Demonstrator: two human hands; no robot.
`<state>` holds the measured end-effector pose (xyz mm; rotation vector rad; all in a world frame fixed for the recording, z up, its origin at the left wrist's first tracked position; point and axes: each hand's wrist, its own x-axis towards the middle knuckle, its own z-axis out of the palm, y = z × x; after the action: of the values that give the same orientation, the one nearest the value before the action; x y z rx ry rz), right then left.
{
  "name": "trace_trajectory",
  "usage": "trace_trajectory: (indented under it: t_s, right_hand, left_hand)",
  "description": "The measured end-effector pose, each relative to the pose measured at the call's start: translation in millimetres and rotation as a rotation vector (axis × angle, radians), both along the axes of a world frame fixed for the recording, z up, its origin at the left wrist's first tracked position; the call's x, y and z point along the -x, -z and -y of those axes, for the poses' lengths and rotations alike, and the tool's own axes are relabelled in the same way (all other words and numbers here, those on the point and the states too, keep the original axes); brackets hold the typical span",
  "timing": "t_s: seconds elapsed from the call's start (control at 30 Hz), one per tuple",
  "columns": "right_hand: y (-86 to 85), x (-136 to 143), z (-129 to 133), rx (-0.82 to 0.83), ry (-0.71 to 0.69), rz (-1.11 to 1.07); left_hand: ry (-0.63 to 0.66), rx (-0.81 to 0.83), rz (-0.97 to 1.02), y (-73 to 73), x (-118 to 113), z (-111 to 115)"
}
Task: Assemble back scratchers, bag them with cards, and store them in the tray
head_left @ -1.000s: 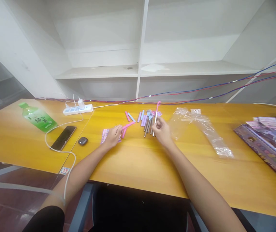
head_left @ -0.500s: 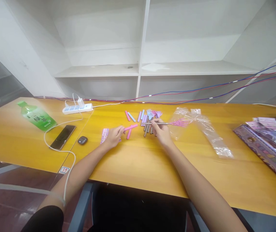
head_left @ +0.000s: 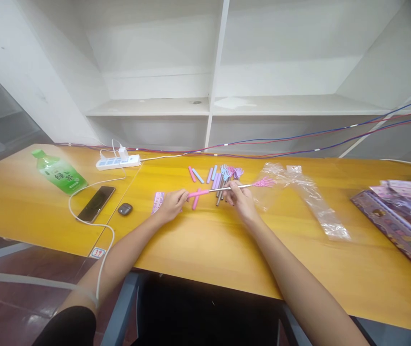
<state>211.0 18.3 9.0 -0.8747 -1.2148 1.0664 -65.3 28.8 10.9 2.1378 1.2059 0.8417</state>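
Observation:
My left hand [head_left: 172, 203] pinches the end of a pink handle sleeve [head_left: 201, 192]. The metal rod of a back scratcher [head_left: 247, 186] meets the sleeve's other end, in line with it; how far it goes in cannot be seen. My right hand [head_left: 240, 198] is closed on that rod, and its pink hand-shaped head points right. Beneath and behind lie several back scratchers [head_left: 224, 173] with blue, pink and purple heads, partly covered by my right hand. A loose pink sleeve [head_left: 196, 201] rests under the held one. Blue, pink and purple sleeves [head_left: 198, 176] lie further back.
Clear plastic bags [head_left: 311, 202] lie to the right, near a stack of purple packages [head_left: 394, 230]. On the left are a pink printed card [head_left: 157, 202], a black case [head_left: 125, 209], a phone [head_left: 96, 204], a green bottle [head_left: 60, 174], a power strip [head_left: 118, 162] and a white cable.
The rod and the pink sleeve, apart before, now meet end to end in one line. My right hand has shifted its grip on the rod. The view has moved slightly.

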Motion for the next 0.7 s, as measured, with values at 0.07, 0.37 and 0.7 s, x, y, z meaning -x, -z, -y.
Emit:
trace_trajectory:
  t_s: [0.07, 0.37, 0.7]
  right_hand:
    - [1.2, -0.2, -0.6, 0.010, -0.005, -0.013]
    - [5.2, -3.4, -2.3, 0.077, -0.049, -0.011]
    - [3.2, -0.9, 2.8, 0.086, -0.084, 0.076]
  left_hand:
    - [0.009, 0.000, 0.002, -0.1, -0.4, 0.6]
    - [0.038, -0.053, 0.029, 1.2, -1.1, -0.4]
    - [-0.030, -0.038, 0.055, 4.3, -1.9, 0.6]
